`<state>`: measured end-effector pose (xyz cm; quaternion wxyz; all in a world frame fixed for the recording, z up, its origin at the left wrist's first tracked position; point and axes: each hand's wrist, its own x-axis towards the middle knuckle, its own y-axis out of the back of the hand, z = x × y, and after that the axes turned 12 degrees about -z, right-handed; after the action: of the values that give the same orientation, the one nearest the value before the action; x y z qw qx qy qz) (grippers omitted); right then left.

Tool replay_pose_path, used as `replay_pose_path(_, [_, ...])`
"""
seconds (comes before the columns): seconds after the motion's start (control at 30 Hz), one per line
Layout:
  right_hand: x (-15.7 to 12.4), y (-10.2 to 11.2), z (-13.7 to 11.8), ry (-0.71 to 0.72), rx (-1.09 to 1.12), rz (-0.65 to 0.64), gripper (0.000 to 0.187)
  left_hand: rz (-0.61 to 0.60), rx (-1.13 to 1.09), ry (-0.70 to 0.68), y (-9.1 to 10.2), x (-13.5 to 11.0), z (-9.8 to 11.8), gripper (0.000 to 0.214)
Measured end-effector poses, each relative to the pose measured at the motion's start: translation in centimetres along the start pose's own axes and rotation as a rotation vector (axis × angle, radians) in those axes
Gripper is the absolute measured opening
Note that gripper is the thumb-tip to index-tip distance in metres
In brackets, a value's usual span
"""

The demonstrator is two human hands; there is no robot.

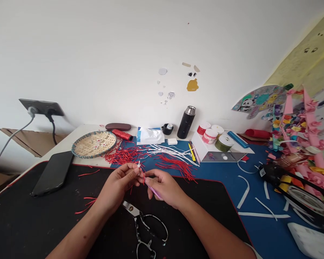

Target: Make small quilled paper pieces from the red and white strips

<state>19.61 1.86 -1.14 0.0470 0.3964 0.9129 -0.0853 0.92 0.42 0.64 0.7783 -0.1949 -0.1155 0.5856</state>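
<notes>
My left hand (121, 178) pinches a small white piece (139, 164) together with a short red cord (143, 176), above the black mat. Close beside it, my right hand (166, 187) grips a slim pink-purple handled tool (156, 193), its tip hidden at the fingers near the cord. What kind of tool it is I cannot make out. Large scissors (132, 208) lie on the mat just below both hands. Behind the hands are a heap of cut red cords (124, 155), another bundle of red cords (178, 165) and several white strips (172, 153).
A woven basket (83, 144) and a phone (55, 172) lie at left. Along the wall are a red thread spool (122, 135), tissues (150, 136), a black thermos (186, 122) and thread rolls (224, 142). Pink paper flowers (313, 126) and a black cable (272, 174) crowd the right.
</notes>
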Motion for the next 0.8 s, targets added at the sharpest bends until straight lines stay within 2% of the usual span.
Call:
replay_pose_path(0.3, [-0.2, 0.2, 0.2, -0.042, 0.052, -0.081, 0.054, 0.040, 0.097, -0.012, -0.5, -0.2, 0.4, 0.038])
replay_pose_path(0.43, [0.0, 0.5, 0.2, -0.015, 0.035, 0.009, 0.042, 0.097, 0.137, -0.052, 0.0, -0.1, 0.2, 0.036])
replay_pose_path(0.57, [0.0, 0.8, 0.1, 0.046, -0.044, 0.128, 0.032, 0.157, 0.055, -0.070, 0.5, 0.1, -0.1, 0.043])
replay_pose_path(0.67, [-0.4, 0.6, 0.0, 0.113, -0.148, 0.159, 0.023, 0.181, 0.029, -0.045, 0.5, 0.2, -0.3, 0.054])
replay_pose_path(0.8, [-1.0, 0.2, -0.4, 0.195, -0.333, 0.191, 0.013, 0.193, 0.070, -0.031, 0.3, 0.1, -0.2, 0.047])
